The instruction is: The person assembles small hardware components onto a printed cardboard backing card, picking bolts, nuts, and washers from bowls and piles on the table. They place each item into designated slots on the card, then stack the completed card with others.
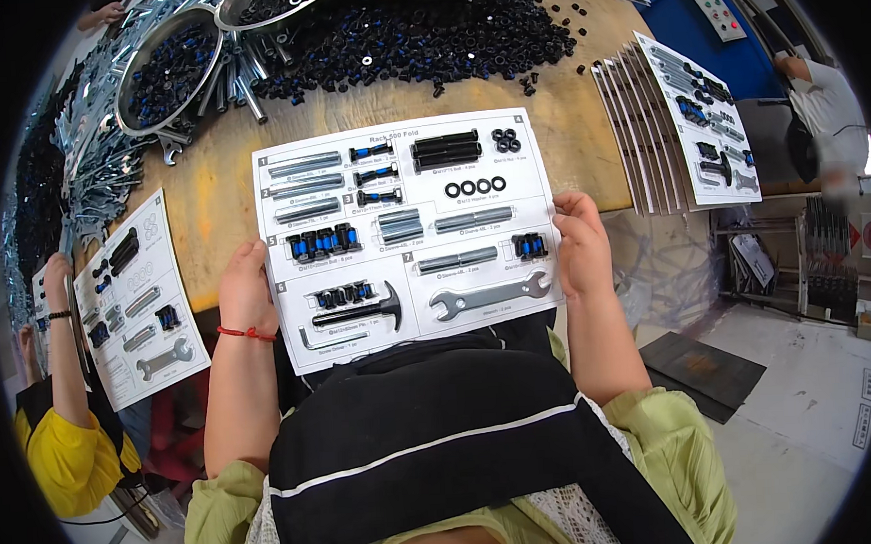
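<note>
Between my hands is a white printed card with hardware packed on its face, a hardware card (pixel 387 264), tilted toward me above my lap. My left hand (pixel 249 288) grips its left edge, and my right hand (pixel 582 243) pinches the right edge with the thumb in front. Most fingers are hidden behind it. On the card sit silver sleeves (pixel 305 169), long black bolts (pixel 445 152), black washers (pixel 476 187), shorter bolts with blue bands (pixel 322 243), a black T-shaped pin (pixel 360 317), a thin hex key (pixel 334 342) and a flat open-end wrench (pixel 490 297).
Beyond the card, the wooden table (pixel 570 135) bears a heap of black nuts (pixel 426 44), metal bowls (pixel 162 130) and silver wrenches. Similar cards (pixel 709 187) stand in a row at right. On the left, a person in a yellow sleeve (pixel 65 468) holds another card (pixel 119 364).
</note>
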The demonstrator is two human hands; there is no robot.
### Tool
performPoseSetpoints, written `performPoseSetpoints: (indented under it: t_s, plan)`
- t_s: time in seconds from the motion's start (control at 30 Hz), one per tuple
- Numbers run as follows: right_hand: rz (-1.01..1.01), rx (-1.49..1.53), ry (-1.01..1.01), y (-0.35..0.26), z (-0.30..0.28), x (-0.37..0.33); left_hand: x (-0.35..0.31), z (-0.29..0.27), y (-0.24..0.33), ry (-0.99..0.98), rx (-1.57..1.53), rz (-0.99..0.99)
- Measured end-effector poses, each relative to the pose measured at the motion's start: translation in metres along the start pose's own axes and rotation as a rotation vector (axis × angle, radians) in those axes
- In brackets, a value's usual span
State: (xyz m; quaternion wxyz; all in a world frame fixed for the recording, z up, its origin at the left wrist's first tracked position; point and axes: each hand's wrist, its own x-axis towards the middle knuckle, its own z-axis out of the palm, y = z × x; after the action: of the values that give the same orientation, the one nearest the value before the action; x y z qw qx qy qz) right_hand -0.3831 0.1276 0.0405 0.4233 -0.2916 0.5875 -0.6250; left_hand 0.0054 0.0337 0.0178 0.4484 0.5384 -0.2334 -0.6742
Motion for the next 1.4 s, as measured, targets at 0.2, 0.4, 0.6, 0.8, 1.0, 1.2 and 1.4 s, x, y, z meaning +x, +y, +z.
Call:
performPoseSetpoints:
  t_s: [0.2,0.4,0.6,0.8,1.0,1.2,1.4]
  plan:
    - [0.001,0.073,0.0,-0.021,0.004,0.005,-0.004,0.005,0.009,-0.03,-0.076,-0.019]
    - [-0.058,0.148,0.016,-0.06,0.003,0.018,-0.017,0.028,0.034,-0.101,-0.069,0.073]
    - [-0.086,0.175,-0.006,-0.129,-0.04,0.041,-0.035,0.093,0.077,-0.415,-0.087,0.15]
    - [-0.092,0.11,0.114,-0.209,-0.121,0.073,-0.043,0.214,0.085,-0.587,-0.078,0.146]
    - [-0.13,-0.027,0.267,-0.267,-0.243,0.137,-0.036,0.35,0.054,-0.705,-0.08,-0.013]
    - [-0.145,-0.042,0.38,-0.288,-0.37,0.217,-0.029,0.483,0.008,-0.709,-0.084,-0.143]
    - [-0.108,-0.072,0.458,-0.272,-0.455,0.299,-0.003,0.562,-0.04,-0.707,-0.11,-0.214]
